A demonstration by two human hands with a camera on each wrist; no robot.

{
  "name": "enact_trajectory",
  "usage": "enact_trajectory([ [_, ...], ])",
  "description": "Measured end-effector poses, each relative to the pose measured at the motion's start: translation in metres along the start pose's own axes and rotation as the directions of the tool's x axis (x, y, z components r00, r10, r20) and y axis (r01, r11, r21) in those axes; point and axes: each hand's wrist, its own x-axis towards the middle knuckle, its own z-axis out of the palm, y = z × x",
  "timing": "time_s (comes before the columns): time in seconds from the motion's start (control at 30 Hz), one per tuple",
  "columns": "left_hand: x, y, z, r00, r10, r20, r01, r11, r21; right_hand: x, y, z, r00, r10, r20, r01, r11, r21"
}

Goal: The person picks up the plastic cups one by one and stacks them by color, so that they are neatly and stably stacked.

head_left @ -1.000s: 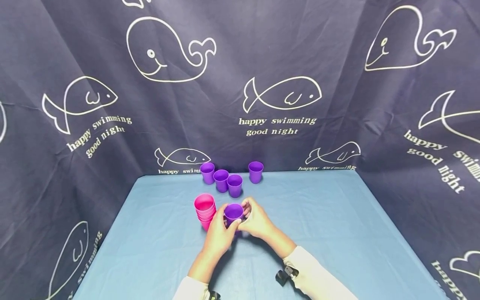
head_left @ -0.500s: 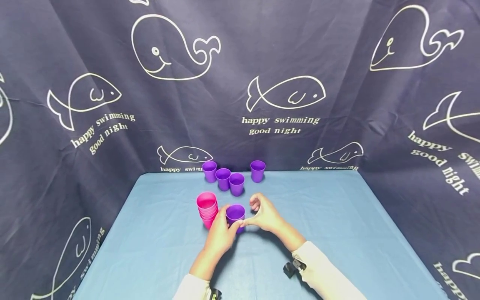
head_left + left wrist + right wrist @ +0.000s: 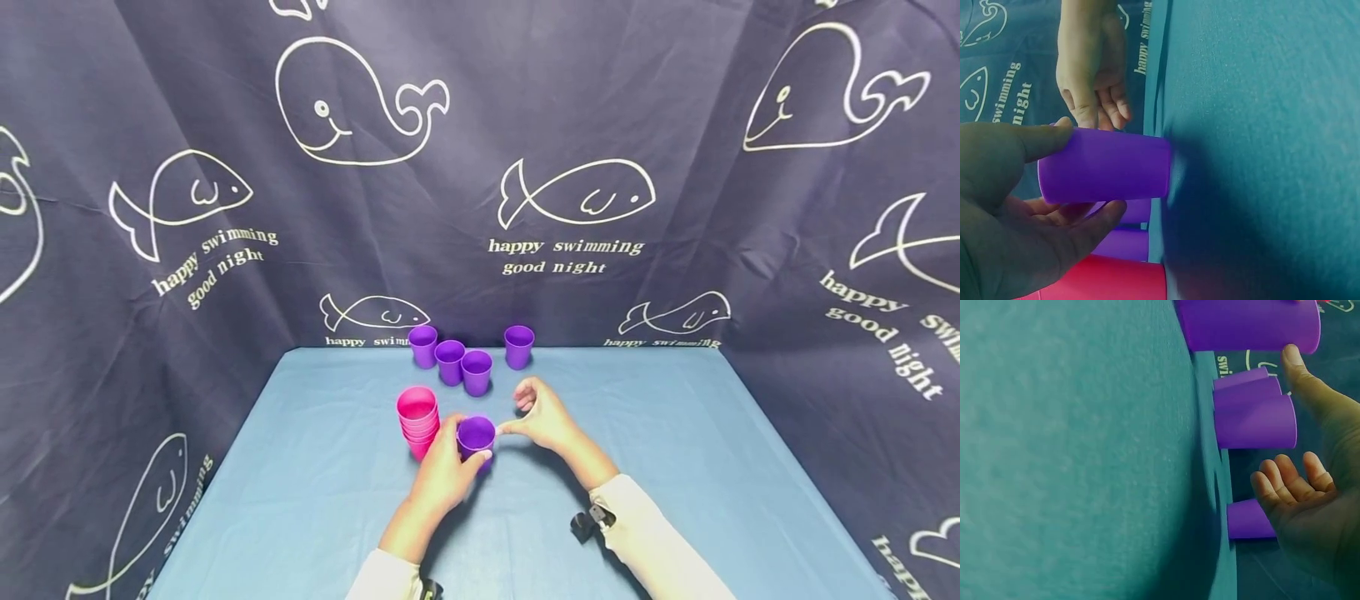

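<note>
Purple cup (image 3: 476,436) stands on the blue table (image 3: 675,467) beside the pink stack (image 3: 417,417), gripped by the left hand (image 3: 444,477), while the right hand (image 3: 545,417), fingers loosely spread, hovers just beside its rim.

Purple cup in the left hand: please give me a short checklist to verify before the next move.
1. Left hand grips the purple cup: ok.
2. Cup is upright, mouth up: ok.
3. Right hand off the cup: cannot tell; its thumb tip is at the rim.
4. Pink cup stack is upright, beside the cup: ok.
5. Four purple cups at the table's far edge stand upright: ok.
</note>
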Motion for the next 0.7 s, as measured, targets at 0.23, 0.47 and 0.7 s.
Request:
enact_trajectory([
  [0.23,-0.002,0.000,-0.001,0.997,0.063,0.033,-0.065,0.995,0.072,0.009,0.000,-0.003,0.999,0.019,-0.034,-0.020,1.000,-0.013],
  [0.47,-0.002,0.000,-0.004,0.997,0.065,0.042,-0.070,0.992,0.107,0.024,0.005,-0.006,0.997,0.049,-0.061,-0.051,0.998,-0.039],
  [0.7,-0.001,-0.001,-0.005,0.997,0.055,0.045,-0.060,0.993,0.106,0.040,0.005,-0.010,0.994,0.047,-0.102,-0.045,0.999,0.027],
])
